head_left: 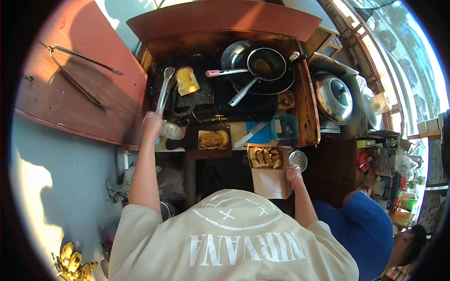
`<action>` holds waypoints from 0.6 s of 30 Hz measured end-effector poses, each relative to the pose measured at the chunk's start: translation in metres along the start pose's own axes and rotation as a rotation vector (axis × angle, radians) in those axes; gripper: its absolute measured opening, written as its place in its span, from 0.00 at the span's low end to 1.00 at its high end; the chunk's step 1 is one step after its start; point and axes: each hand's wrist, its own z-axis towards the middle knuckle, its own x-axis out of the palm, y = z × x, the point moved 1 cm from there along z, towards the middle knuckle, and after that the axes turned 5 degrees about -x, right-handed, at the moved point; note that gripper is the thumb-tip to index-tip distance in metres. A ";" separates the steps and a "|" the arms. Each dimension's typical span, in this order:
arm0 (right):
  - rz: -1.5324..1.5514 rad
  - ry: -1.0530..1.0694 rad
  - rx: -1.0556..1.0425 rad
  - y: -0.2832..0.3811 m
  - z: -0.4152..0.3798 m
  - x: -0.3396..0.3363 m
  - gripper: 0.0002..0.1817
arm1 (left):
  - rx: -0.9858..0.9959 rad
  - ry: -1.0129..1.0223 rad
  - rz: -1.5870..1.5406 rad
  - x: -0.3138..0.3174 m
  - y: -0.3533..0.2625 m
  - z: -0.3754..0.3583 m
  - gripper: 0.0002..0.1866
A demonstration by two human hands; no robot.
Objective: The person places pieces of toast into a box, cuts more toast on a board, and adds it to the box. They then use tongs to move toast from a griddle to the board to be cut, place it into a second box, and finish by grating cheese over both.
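My left hand (152,124), in a clear plastic glove, is closed on metal tongs (164,90) that reach over the black griddle (201,97). Just right of the tongs' tips, a yellow-topped slice of bread (186,81) lies on the griddle. My right hand (295,174), also gloved, grips the right side of an open cardboard box (270,182). Cut pieces of browned toast (265,157) fill the box's far half. Another browned slice of toast (213,139) rests on a wooden cutting board (190,144) between my hands.
A knife (251,134) lies across a blue lid (260,135), beside a blue tub (284,127) with a pale block inside. Black pans (266,65) and pink-tipped tongs (227,72) sit at the back right. A white bowl (298,161) is near my right hand. A person in blue (356,234) is at right.
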 end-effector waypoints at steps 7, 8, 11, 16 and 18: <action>-0.021 -0.020 0.004 0.002 0.006 -0.018 0.17 | -0.366 0.312 -0.410 -0.005 0.014 -0.165 0.20; -0.019 -0.022 0.010 0.002 0.010 -0.020 0.17 | -0.352 0.371 -0.483 0.009 0.011 -0.165 0.20; 0.080 0.002 0.051 -0.006 0.015 -0.027 0.18 | -0.314 0.400 -0.614 0.060 -0.001 -0.144 0.19; -0.036 -0.017 -0.002 -0.006 0.006 -0.046 0.17 | -0.351 0.331 -0.797 0.083 -0.034 -0.102 0.19; -0.044 -0.038 0.018 -0.010 0.012 -0.040 0.16 | -0.355 0.340 -0.836 0.077 -0.026 -0.099 0.19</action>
